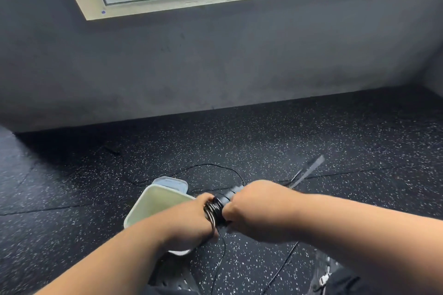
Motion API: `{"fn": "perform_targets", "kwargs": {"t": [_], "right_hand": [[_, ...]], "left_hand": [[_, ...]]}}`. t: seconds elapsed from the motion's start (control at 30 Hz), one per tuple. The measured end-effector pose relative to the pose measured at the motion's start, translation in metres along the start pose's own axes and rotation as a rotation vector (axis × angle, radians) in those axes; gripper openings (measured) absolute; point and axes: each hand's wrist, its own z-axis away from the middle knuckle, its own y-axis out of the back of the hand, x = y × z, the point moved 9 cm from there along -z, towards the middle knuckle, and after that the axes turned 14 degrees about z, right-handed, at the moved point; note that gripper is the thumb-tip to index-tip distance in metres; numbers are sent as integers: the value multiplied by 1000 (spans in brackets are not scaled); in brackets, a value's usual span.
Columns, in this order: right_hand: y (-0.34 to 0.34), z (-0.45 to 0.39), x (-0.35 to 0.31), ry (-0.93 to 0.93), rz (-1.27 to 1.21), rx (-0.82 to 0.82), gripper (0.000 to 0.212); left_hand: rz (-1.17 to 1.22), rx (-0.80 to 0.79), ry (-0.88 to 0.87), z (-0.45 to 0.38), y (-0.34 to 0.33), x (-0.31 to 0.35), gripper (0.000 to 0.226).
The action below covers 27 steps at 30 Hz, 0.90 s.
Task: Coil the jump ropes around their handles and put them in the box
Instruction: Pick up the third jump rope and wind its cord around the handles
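Several turns of black rope point(214, 211) already sit on the handles point(231, 195), whose long axis runs up to the right. The left hand point(191, 219) grips the wound end, the right hand point(260, 211) the bare end; slack trails floorward, box point(141, 201) just left.

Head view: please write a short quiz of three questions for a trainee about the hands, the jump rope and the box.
1. True or false: the box already contains a coiled jump rope.
2. Which hand grips the handle at the wound coils? A) left hand B) right hand
3. Fill in: the loose rope lies on the ____.

Key: 1. False; what shows of its inside looks empty. 2. A; the right hand grips the handles beside the coils. 3. Floor, black and speckled.
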Motion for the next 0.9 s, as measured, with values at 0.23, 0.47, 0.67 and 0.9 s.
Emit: {"fn": "perform_targets", "kwargs": {"t": [0.23, 0.47, 0.67, 0.9], "right_hand": [[-10, 12, 64, -144, -631, -35, 34], [-65, 16, 61, -266, -1411, -84, 40], [-71, 1, 29, -491, -1078, -86, 26], [-68, 6, 9, -554, -1062, -174, 30]], "left_hand": [[-98, -312, -239, 16, -26, 36, 61], [588, -160, -337, 18, 22, 34, 53], [900, 104, -125, -9, 30, 4, 58], [434, 317, -93, -16, 23, -1, 60]]}}
